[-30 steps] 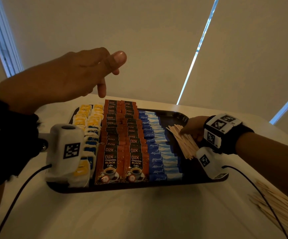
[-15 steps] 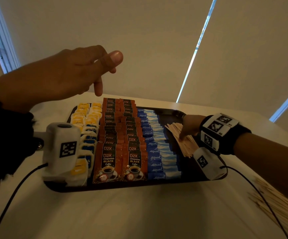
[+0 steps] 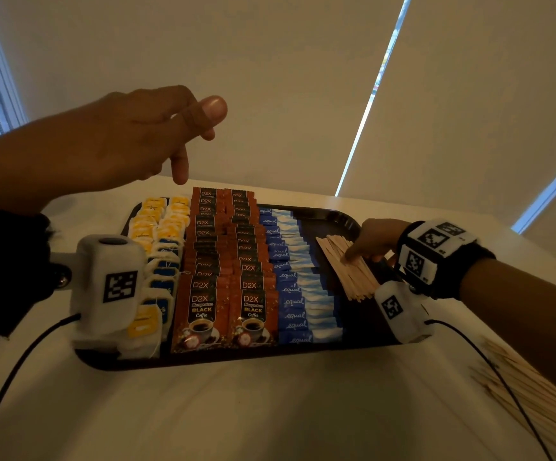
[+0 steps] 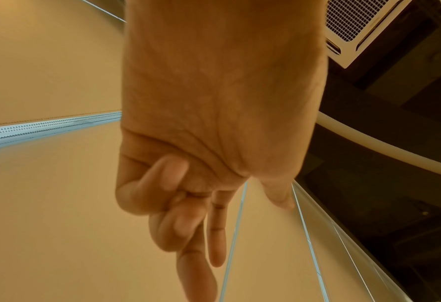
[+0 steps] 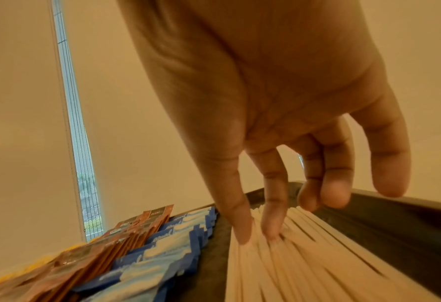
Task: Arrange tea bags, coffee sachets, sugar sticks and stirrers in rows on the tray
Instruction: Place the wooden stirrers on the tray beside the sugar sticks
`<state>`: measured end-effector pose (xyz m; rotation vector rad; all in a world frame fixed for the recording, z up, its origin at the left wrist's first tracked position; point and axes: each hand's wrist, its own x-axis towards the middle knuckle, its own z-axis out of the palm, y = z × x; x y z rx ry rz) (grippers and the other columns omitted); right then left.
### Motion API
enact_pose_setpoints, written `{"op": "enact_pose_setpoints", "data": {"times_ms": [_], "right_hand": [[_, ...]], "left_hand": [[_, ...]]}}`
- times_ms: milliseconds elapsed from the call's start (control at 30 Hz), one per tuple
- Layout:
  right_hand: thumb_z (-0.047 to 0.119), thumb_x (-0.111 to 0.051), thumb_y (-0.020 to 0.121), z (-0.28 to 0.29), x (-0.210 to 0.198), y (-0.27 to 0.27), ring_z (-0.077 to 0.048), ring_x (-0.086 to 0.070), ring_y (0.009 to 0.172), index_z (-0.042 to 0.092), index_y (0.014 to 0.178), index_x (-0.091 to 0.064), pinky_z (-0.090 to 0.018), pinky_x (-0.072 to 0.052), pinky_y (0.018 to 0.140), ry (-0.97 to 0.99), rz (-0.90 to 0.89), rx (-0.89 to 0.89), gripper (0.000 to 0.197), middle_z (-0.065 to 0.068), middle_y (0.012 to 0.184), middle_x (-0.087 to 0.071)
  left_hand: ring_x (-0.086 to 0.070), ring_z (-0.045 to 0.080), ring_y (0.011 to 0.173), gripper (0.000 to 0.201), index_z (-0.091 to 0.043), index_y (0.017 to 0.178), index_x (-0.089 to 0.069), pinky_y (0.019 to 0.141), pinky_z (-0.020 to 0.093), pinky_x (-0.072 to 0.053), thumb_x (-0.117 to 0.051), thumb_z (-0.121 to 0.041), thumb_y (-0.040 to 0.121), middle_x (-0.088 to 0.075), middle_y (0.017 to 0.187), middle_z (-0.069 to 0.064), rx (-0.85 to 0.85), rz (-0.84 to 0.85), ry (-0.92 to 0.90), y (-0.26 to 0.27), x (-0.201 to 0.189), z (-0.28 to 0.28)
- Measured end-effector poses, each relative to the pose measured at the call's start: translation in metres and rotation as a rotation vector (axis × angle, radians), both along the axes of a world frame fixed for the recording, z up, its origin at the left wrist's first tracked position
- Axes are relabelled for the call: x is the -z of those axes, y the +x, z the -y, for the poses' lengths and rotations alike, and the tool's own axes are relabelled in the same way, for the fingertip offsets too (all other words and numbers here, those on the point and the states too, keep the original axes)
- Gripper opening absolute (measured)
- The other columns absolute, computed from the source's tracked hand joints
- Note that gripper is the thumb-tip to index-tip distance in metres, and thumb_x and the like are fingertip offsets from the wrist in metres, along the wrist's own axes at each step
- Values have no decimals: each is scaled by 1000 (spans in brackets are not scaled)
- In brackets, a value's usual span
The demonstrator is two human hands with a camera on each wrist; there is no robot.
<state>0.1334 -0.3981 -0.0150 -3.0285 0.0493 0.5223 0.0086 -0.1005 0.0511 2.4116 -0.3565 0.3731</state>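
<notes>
A dark tray (image 3: 343, 217) holds rows of yellow and blue tea bags (image 3: 157, 227), brown coffee sachets (image 3: 226, 261) and blue sugar sticks (image 3: 296, 287). A fanned bundle of wooden stirrers (image 3: 353, 277) lies at the tray's right side. My right hand (image 3: 353, 256) presses on those stirrers with straight fingers; in the right wrist view the thumb and index fingertips (image 5: 242, 235) touch the stirrers (image 5: 304, 255) beside the sugar sticks (image 5: 167, 245). My left hand (image 3: 197, 144) hangs in the air above the tray's far left corner, index finger pointing down, holding nothing (image 4: 214, 235).
The tray sits on a white table (image 3: 270, 410). A loose pile of more stirrers (image 3: 536, 394) lies on the table at the near right. Cables run from both wrist cameras across the table. Pale roller blinds fill the background.
My right hand has shifted slightly on the stirrers, its fingers still pressing them. The left hand stays raised in almost the same spot.
</notes>
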Motion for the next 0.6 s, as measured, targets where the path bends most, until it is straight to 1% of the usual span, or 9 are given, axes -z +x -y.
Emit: {"op": "enact_pose_setpoints", "data": {"times_ms": [67, 133, 167, 233, 300, 333, 400, 533, 600], "right_hand": [[27, -69, 83, 0, 1, 0, -20, -52, 89, 0, 117, -57, -27, -42, 73, 39, 46, 3, 44, -9, 98, -55], [23, -69, 84, 0, 2, 1, -20, -52, 85, 0, 115, -57, -26, -43, 71, 66, 55, 6, 41, -10, 93, -55], [22, -68, 84, 1, 3, 2, -18, -52, 78, 1, 110, -58, -26, -43, 65, 76, 49, 12, 35, -8, 87, -55], [23, -67, 85, 3, 6, 3, -12, -47, 65, 5, 89, -55, -21, -39, 55, 83, 29, 44, 22, -3, 75, -50], [26, -66, 87, 5, 9, 4, -11, -43, 61, 11, 74, -46, -20, -34, 51, 97, 18, 69, 28, -1, 72, -47], [26, -65, 87, 6, 9, 4, -11, -42, 61, 13, 73, -45, -20, -34, 50, 107, 13, 74, 28, -1, 71, -46], [24, -63, 88, 7, 9, 4, -11, -43, 62, 12, 77, -46, -20, -34, 51, 120, 0, 81, 24, -1, 72, -47], [24, -63, 89, 8, 6, 2, -11, -46, 63, 10, 79, -50, -20, -36, 52, 99, -33, 62, 21, -2, 73, -51], [24, -62, 89, 8, 4, 0, -11, -46, 63, 7, 87, -54, -19, -36, 52, 85, -37, 47, 19, -2, 72, -51]], "left_hand": [[-55, 1, 44, 65, -53, 87, -51, 49, 25, -34, -17, -99, 57, -67, 71, -16, -2, 6, -7, 0, 0, -1], [-54, 1, 43, 63, -55, 86, -51, 48, 25, -35, -17, -99, 57, -68, 71, -16, -3, 10, -6, 0, -1, 0], [-54, 1, 43, 63, -56, 85, -51, 48, 25, -35, -17, -100, 56, -67, 71, -16, -3, 11, -10, -1, -1, 0], [-53, 0, 42, 63, -57, 84, -51, 49, 25, -35, -17, -101, 54, -67, 70, -17, -2, 12, -17, -2, -2, 1], [-53, -3, 43, 66, -54, 85, -52, 46, 24, -35, -18, -101, 54, -66, 69, -19, 0, 23, -16, -3, -1, 2], [-53, -4, 44, 68, -50, 85, -53, 44, 20, -36, -20, -101, 54, -65, 68, -21, 2, 38, -25, -3, 0, 2], [-52, -7, 44, 70, -44, 85, -53, 40, 7, -33, -23, -99, 53, -62, 64, -25, 13, 74, -57, -4, 1, 3], [-52, -9, 45, 70, -43, 84, -53, 38, 4, -32, -23, -99, 53, -61, 63, -28, 16, 91, -73, -6, 2, 6], [-52, -10, 44, 71, -43, 83, -53, 38, 4, -32, -23, -99, 51, -61, 62, -28, 12, 91, -72, -6, 2, 6]]}}
